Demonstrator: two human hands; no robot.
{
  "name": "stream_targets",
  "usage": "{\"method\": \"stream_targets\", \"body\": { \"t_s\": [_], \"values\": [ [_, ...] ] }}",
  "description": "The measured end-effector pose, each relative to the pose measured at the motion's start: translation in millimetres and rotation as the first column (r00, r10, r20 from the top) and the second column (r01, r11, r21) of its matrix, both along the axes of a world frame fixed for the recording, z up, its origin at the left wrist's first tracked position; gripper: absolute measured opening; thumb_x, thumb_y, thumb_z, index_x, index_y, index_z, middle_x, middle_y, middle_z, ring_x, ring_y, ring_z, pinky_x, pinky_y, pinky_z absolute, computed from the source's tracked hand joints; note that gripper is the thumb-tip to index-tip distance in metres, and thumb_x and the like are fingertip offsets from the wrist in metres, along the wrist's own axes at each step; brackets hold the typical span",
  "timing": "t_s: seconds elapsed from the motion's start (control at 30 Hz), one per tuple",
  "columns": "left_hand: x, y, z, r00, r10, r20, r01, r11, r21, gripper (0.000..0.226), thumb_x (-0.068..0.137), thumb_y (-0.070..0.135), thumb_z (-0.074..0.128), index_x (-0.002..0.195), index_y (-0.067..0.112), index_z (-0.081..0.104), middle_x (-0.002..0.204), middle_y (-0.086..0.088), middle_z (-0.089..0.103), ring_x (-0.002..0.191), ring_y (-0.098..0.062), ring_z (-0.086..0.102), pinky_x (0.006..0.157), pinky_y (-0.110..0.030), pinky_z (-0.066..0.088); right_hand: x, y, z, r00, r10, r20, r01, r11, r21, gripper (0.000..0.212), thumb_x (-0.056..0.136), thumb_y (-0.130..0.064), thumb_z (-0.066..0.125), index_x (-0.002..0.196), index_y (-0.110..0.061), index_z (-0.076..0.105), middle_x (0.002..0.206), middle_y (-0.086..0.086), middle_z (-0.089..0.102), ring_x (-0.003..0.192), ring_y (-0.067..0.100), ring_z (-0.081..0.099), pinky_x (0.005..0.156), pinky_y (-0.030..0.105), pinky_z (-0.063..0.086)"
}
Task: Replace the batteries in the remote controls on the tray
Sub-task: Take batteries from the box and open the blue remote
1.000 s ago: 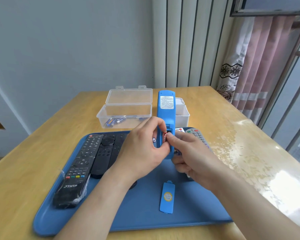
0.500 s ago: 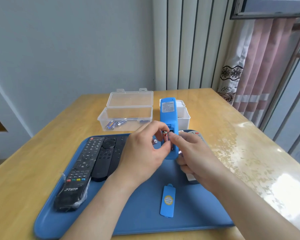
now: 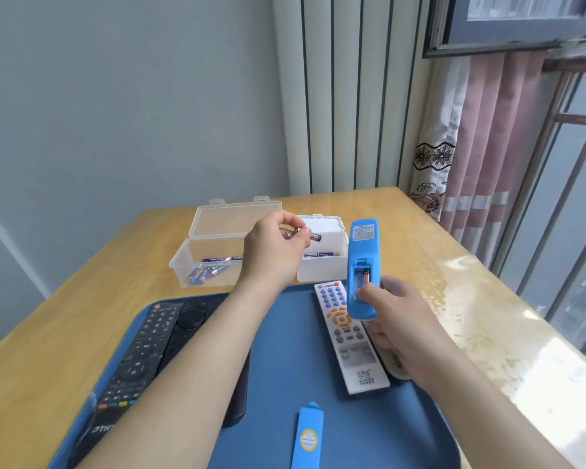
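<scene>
Pinching a battery (image 3: 315, 236) crosswise, the left hand (image 3: 274, 256) hovers; the right hand (image 3: 401, 321) grips the blue remote (image 3: 362, 253) upright.

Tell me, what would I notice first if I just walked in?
Probably the bright blue remote, held upright in the right hand above the blue tray, its back open with a reddish battery inside. Next, the left hand pinching a small battery up by the white box behind the tray.

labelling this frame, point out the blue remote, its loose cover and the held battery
blue remote (image 3: 362, 250): head view, its back above the open compartment
cover (image 3: 308, 441): head view, its round yellow sticker
battery (image 3: 315, 236): head view, its exposed end
</scene>
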State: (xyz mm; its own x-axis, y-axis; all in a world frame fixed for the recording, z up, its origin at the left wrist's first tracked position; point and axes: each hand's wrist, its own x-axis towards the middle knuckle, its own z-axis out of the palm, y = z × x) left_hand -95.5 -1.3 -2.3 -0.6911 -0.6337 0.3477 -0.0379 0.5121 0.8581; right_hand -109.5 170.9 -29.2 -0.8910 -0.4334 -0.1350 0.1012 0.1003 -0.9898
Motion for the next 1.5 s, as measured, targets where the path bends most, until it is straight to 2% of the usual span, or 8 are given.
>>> {"method": "stream_targets", "body": {
  "t_s": [0.23, 0.37, 0.5, 0.6, 0.77, 0.9, 1.07, 1.5],
  "values": [
    [-29.6, 0.2, -10.0, 0.987, -0.009, 0.159, 0.030, 0.991, -0.132, 0.028, 0.099, 0.021, 0.044, 0.116, 0.024, 0.066, 0.105, -0.011, 0.070, 0.099, -0.031, 0.060, 0.077, -0.030, 0.044, -6.6, 0.3, -3.6, 0.998, 0.028, -0.061, -0.028, 1.000, 0.007, 0.013, 0.093, -0.013, 0.050, 0.088, -0.016, 0.061, 0.059, -0.004, 0.048, 0.031, 0.000, 0.037, 0.036, 0.015, 0.026],
    [16.8, 11.3, -3.7, 0.996, -0.081, -0.039, 0.073, 0.983, -0.169, 0.026, 0.099, 0.020, 0.041, 0.110, 0.027, 0.064, 0.064, 0.004, 0.058, 0.067, -0.025, 0.053, 0.061, -0.034, 0.042, -10.4, 8.7, 3.5, 0.962, 0.216, -0.168, -0.205, 0.975, 0.083, 0.012, 0.091, -0.015, 0.051, 0.089, -0.015, 0.062, 0.062, -0.004, 0.049, 0.045, 0.010, 0.034, 0.041, 0.018, 0.026],
    [68.7, 24.9, 2.0, 0.956, -0.188, 0.223, 0.286, 0.754, -0.591, 0.041, 0.089, 0.044, 0.046, 0.130, 0.040, 0.053, 0.088, 0.014, 0.043, 0.078, -0.007, 0.044, 0.074, -0.029, 0.042, -4.1, 14.2, 11.9, 0.787, 0.442, -0.431, -0.333, 0.891, 0.307, 0.007, 0.084, -0.009, 0.060, 0.086, -0.007, 0.066, 0.062, -0.003, 0.043, 0.052, 0.010, 0.033, 0.048, 0.020, 0.030],
    [84.3, 22.4, 2.0, 0.928, -0.038, 0.370, 0.306, 0.643, -0.702, 0.049, 0.083, 0.064, 0.049, 0.127, 0.041, 0.051, 0.096, 0.010, 0.037, 0.094, -0.009, 0.040, 0.080, -0.027, 0.037, 2.9, 13.3, 19.7, 0.791, 0.307, -0.529, -0.213, 0.949, 0.231, 0.008, 0.082, -0.010, 0.071, 0.084, -0.017, 0.074, 0.057, -0.007, 0.053, 0.049, 0.007, 0.039, 0.048, 0.016, 0.033],
    [94.7, 21.0, -6.0, 0.955, -0.163, 0.249, 0.229, 0.936, -0.268, 0.037, 0.067, 0.060, 0.071, 0.082, 0.028, 0.059, 0.055, 0.014, 0.042, 0.053, -0.006, 0.037, 0.053, -0.023, 0.028, 12.7, 8.3, 24.4, 0.946, 0.112, -0.303, -0.182, 0.960, -0.213, 0.008, 0.085, -0.007, 0.071, 0.091, -0.008, 0.076, 0.064, 0.010, 0.059, 0.050, 0.006, 0.045, 0.051, 0.016, 0.036],
    [94.1, 34.5, -26.6, 0.887, -0.424, 0.184, 0.407, 0.905, 0.127, 0.044, 0.065, 0.066, 0.069, 0.091, 0.029, 0.067, 0.076, -0.017, 0.064, 0.065, -0.014, 0.052, 0.069, -0.048, 0.051, 30.6, -9.0, 22.0, 0.977, 0.208, 0.033, -0.182, 0.912, -0.368, 0.017, 0.097, -0.009, 0.053, 0.086, -0.005, 0.067, 0.048, -0.006, 0.050, 0.039, 0.005, 0.043, 0.046, 0.018, 0.038],
    [93.6, 33.3, -33.8, 0.913, -0.379, 0.153, 0.370, 0.925, 0.081, 0.044, 0.071, 0.068, 0.067, 0.086, 0.027, 0.064, 0.063, 0.001, 0.049, 0.058, -0.011, 0.042, 0.059, -0.031, 0.037, 36.2, -9.6, 24.4, 0.970, 0.203, 0.135, -0.146, 0.928, -0.344, 0.020, 0.097, -0.011, 0.051, 0.082, -0.012, 0.065, 0.054, -0.003, 0.059, 0.038, 0.004, 0.050, 0.040, 0.016, 0.039],
    [92.1, 34.0, -33.5, 0.958, -0.286, 0.036, 0.287, 0.958, -0.021, 0.020, 0.086, 0.041, 0.067, 0.084, 0.021, 0.067, 0.061, -0.014, 0.041, 0.056, -0.013, 0.036, 0.055, -0.030, 0.034, 44.7, -11.0, 29.4, 0.956, 0.245, 0.161, -0.145, 0.873, -0.465, 0.020, 0.099, -0.008, 0.048, 0.091, -0.009, 0.066, 0.055, -0.004, 0.062, 0.039, 0.003, 0.053, 0.038, 0.013, 0.039]
  ]
}}
